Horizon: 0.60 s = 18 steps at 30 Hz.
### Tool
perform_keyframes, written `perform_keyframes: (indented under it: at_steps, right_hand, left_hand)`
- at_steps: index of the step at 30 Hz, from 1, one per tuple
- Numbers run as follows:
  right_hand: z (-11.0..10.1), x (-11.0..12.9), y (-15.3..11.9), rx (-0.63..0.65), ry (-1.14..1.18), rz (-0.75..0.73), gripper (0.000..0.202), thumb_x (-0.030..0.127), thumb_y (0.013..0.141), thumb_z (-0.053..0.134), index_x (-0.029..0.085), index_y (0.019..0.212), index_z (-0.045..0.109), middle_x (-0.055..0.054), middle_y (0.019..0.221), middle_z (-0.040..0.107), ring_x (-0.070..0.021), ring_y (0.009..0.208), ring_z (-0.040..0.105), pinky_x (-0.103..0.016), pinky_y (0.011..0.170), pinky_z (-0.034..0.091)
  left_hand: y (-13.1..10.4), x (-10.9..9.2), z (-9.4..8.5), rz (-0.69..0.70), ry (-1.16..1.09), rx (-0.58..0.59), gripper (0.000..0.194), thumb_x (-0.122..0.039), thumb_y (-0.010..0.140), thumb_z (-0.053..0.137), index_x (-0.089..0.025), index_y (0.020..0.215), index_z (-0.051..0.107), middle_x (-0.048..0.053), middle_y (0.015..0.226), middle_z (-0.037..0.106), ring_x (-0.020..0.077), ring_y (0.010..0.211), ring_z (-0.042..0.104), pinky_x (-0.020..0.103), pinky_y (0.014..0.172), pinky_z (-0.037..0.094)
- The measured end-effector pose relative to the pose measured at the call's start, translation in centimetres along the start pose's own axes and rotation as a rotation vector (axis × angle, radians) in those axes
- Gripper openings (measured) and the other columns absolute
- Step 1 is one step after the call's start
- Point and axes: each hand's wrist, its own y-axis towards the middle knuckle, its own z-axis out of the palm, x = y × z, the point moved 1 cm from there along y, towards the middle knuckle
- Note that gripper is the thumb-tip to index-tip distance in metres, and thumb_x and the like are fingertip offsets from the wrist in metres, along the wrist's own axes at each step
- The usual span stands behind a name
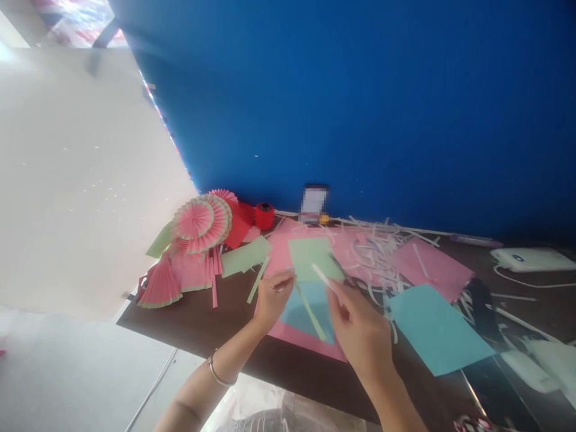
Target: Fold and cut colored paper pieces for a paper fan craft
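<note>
Pinching firmly, the right hand (357, 324) has thumb and finger closed on a white strip (320, 275) while the left hand (273, 298), fingertips together, holds the top of a pale green strip (311, 312) over blue paper (290, 315), a green sheet (308, 255) just beyond, a red roll (264, 217) farther back.

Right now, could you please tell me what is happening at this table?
Someone is handling paper at a dark table. The left hand seems to pinch one end of a narrow green strip, and the right hand holds a thin white piece. Pleated pink-and-green fans sit to the left; loose white strips lie scattered to the right.
</note>
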Motion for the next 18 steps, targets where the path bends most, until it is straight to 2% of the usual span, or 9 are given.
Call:
perform_keyframes:
  at_steps: [3, 10, 13, 15, 18]
  right_hand:
    - [-0.2, 0.6, -0.3, -0.026, 0.030, 0.029, 0.018, 0.013, 0.079, 0.060, 0.018, 0.095, 0.065, -0.002, 0.075, 0.072, -0.0115, 0.058, 0.064, -0.021, 0.057, 0.049]
    - [-1.1, 1.7, -1.1, -0.070, 0.306, 0.262, 0.016, 0.015, 0.077, 0.062, 0.021, 0.091, 0.066, -0.003, 0.076, 0.072, -0.0130, 0.057, 0.064, -0.022, 0.055, 0.052]
    - [-1.7, 2.0, -1.3, 0.015, 0.387, 0.363, 0.012, 0.018, 0.078, 0.062, 0.021, 0.089, 0.066, -0.003, 0.078, 0.072, -0.0145, 0.060, 0.065, -0.023, 0.056, 0.053]
    - [-1.9, 2.1, -1.3, 0.101, 0.458, 0.504, 0.009, 0.024, 0.078, 0.061, 0.021, 0.084, 0.067, -0.003, 0.076, 0.071, -0.0156, 0.060, 0.066, -0.023, 0.055, 0.053]
    - [-1.8, 1.9, -1.2, 0.235, 0.612, 0.767, 0.015, 0.034, 0.078, 0.061, 0.020, 0.078, 0.066, -0.004, 0.072, 0.070, -0.0174, 0.062, 0.066, -0.023, 0.051, 0.052]
  left_hand:
    - [-0.5, -0.3, 0.4, 0.060, 0.061, -0.021, 0.021, -0.023, 0.077, 0.060, -0.019, 0.094, 0.071, 0.008, 0.097, 0.070, 0.0218, 0.089, 0.066, 0.037, 0.079, 0.056]
    - [-1.3, -1.7, 0.9, 0.101, 0.106, -0.005, 0.024, -0.015, 0.077, 0.055, -0.020, 0.095, 0.070, 0.006, 0.095, 0.071, 0.0200, 0.087, 0.066, 0.034, 0.078, 0.056]
    - [-1.4, -2.5, 0.9, 0.119, 0.113, -0.018, 0.025, -0.015, 0.077, 0.055, -0.021, 0.096, 0.070, 0.005, 0.096, 0.071, 0.0204, 0.091, 0.066, 0.034, 0.082, 0.054]
    - [-1.5, -3.0, 1.0, 0.113, 0.117, -0.023, 0.023, -0.016, 0.077, 0.056, -0.021, 0.094, 0.071, 0.005, 0.095, 0.071, 0.0209, 0.092, 0.066, 0.035, 0.083, 0.053]
    - [-1.6, -3.4, 1.2, 0.048, 0.057, -0.002, 0.022, -0.016, 0.077, 0.056, -0.021, 0.092, 0.072, 0.005, 0.094, 0.071, 0.0209, 0.092, 0.066, 0.035, 0.084, 0.053]
